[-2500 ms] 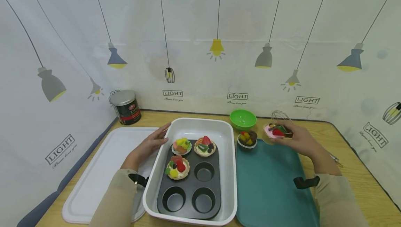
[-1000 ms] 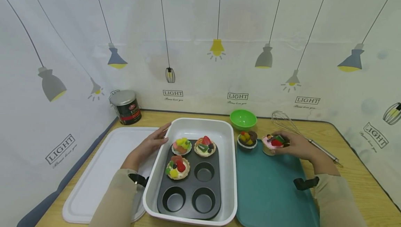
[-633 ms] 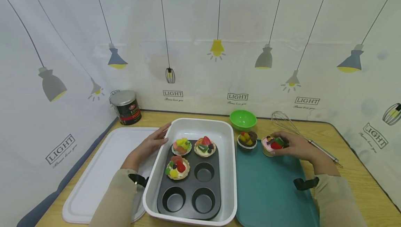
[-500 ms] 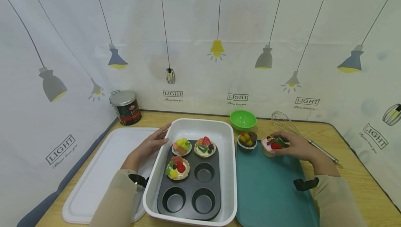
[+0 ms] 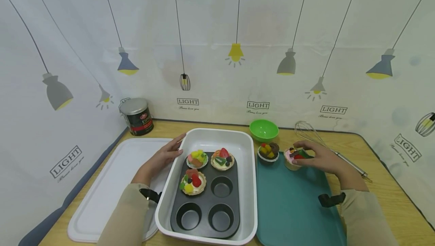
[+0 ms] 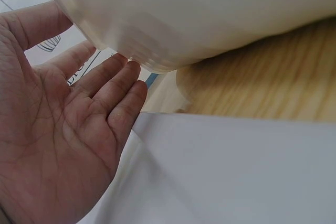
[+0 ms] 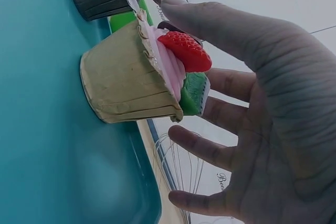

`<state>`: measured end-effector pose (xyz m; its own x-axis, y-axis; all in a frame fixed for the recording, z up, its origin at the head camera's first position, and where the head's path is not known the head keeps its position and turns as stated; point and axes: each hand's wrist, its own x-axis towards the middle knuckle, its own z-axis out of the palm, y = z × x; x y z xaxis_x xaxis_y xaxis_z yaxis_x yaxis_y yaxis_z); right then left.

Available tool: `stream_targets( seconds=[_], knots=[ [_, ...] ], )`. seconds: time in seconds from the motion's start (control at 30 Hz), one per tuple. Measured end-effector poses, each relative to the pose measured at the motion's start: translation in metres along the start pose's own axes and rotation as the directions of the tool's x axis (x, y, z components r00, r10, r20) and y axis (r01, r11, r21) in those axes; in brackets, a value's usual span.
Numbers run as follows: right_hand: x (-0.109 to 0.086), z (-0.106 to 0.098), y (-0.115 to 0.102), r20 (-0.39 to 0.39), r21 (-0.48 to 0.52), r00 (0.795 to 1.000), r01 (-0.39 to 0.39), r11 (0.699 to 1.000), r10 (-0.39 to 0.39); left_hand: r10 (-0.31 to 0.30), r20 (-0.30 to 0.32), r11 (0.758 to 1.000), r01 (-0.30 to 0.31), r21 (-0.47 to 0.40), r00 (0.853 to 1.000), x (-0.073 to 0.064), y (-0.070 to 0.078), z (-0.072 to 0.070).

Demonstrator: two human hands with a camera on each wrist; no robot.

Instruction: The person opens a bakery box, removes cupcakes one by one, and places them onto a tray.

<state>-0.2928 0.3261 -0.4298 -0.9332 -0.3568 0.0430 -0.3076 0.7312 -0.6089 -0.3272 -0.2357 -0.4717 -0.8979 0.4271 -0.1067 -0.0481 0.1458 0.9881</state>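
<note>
In the head view, a pink-topped toy cupcake (image 5: 290,162) with a strawberry and green slice stands upright on the teal tray (image 5: 295,204), near its far edge. My right hand (image 5: 321,158) is just to its right, thumb and fingers spread loosely about the topping; the right wrist view shows the cupcake's paper cup (image 7: 121,74) on the tray, ungripped. A dark fruit-topped cupcake (image 5: 268,152) stands to its left. My left hand (image 5: 162,159) touches the left wall of a white deep pan (image 5: 249,185) with straight fingers. Inside lies a muffin tin (image 5: 205,200) bearing three fruit tarts.
A white lid-like tray (image 5: 105,189) lies at left, partly under the pan. Behind are a black coffee tin (image 5: 139,119), a green bowl (image 5: 264,130) and a whisk (image 5: 340,157). A printed curtain (image 5: 210,61) closes off the back and sides.
My right hand has lowered the pink-topped cupcake onto the teal tray beside the dark one, then loosened its fingers from it. My left hand has stayed at the pan.
</note>
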Motion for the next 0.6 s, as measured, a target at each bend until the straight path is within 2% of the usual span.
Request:
stream_targets(
  seconds=[0.6],
  knots=[
    [0.0012, -0.0004, -0.0001, -0.025, -0.002, 0.999, 0.037, 0.999, -0.037, 0.001, -0.001, 1.0, -0.001, 0.01, 1.0, 0.0001, -0.0004, -0.0004]
  ],
)
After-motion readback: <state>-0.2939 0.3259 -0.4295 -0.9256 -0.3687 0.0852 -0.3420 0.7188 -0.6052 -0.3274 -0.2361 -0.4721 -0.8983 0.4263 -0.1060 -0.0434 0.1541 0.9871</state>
